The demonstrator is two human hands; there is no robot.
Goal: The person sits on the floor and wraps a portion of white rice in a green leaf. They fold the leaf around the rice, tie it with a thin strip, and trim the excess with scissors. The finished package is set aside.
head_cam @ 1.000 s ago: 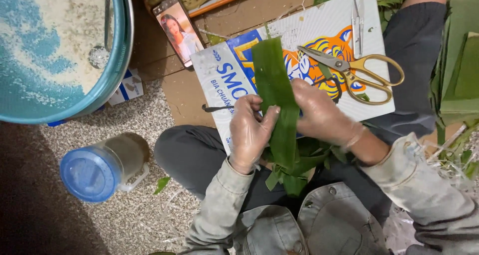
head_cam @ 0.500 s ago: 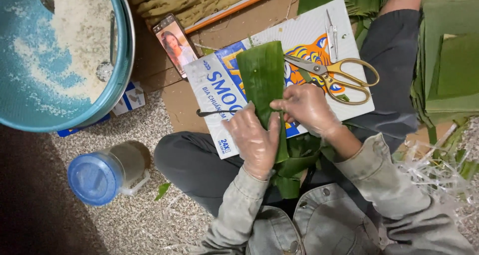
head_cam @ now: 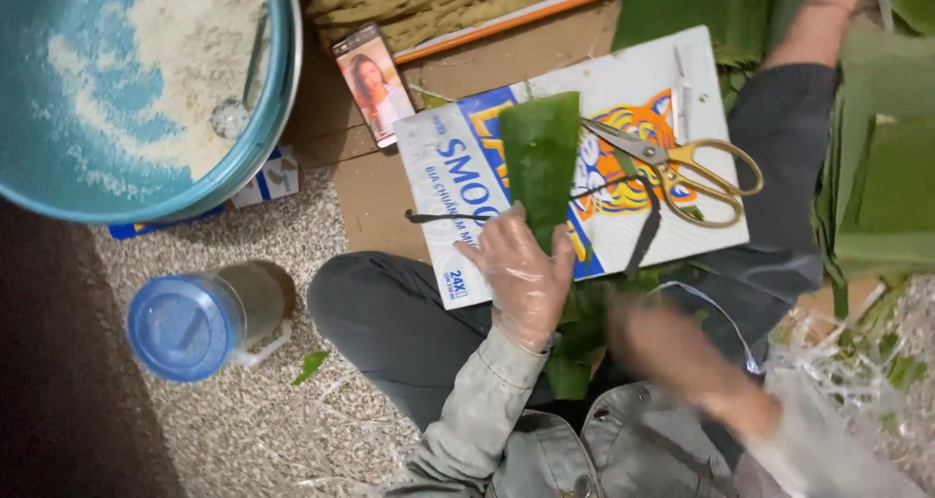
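**Left hand pins a green leaf on the printed board**

The left hand (head_cam: 521,274), in a thin clear glove, lies flat with fingers spread over the lower end of a long green leaf (head_cam: 541,162), pressing it down rather than gripping it. The leaf runs from the lap up toward 12 o'clock across a printed cardboard board (head_cam: 467,167) that rests on the person's knees.

The right hand (head_cam: 672,347) is a blur at about 4 o'clock from the left hand, off the leaf; whether it is open or closed cannot be told.

At 2 o'clock from the left hand, gold-handled scissors (head_cam: 677,167) lie on the board, blades pointing toward the leaf's upper end. A phone (head_cam: 373,84) lies at 11 o'clock beyond the board's corner. Farther out at 10 o'clock sits a blue basin (head_cam: 58,177) holding white rice, with a spoon (head_cam: 239,99) in it. At 9 o'clock a jar with a blue lid (head_cam: 190,323) lies on the speckled floor (head_cam: 224,420). More green leaves (head_cam: 886,186) are stacked at 3 o'clock.
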